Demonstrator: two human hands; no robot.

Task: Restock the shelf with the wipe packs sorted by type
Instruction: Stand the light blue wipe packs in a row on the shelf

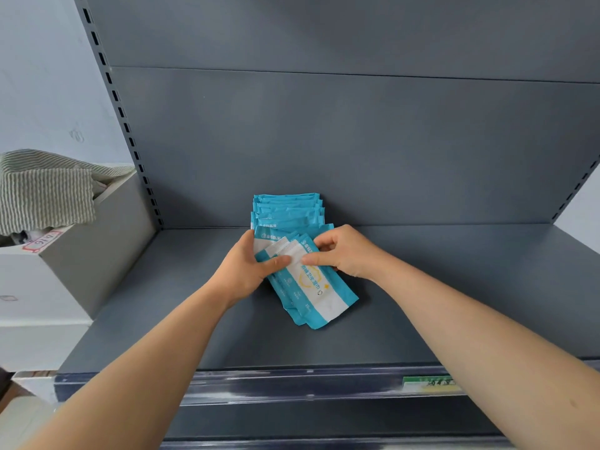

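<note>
Head view — fanned teal-and-white plastic wipe packs point(313, 289) mid dark grey metal shelf point(146, 319), left hand point(248, 271) gripping their 9 o'clock edge, right hand point(342, 251) pinching the topmost at 1 o'clock — square flush before joining matching row point(287, 209) at 12 o'clock.

A grey cardboard box point(97, 254) is seen at the left. A green-and-white striped cloth point(45, 190) is draped over its open top and hangs down one side. A red-bordered label point(42, 241) is stuck near the box's upper edge. A pale wall point(39, 76) is seen behind. A blurred green tag point(428, 383) is seen low at the right.
</note>
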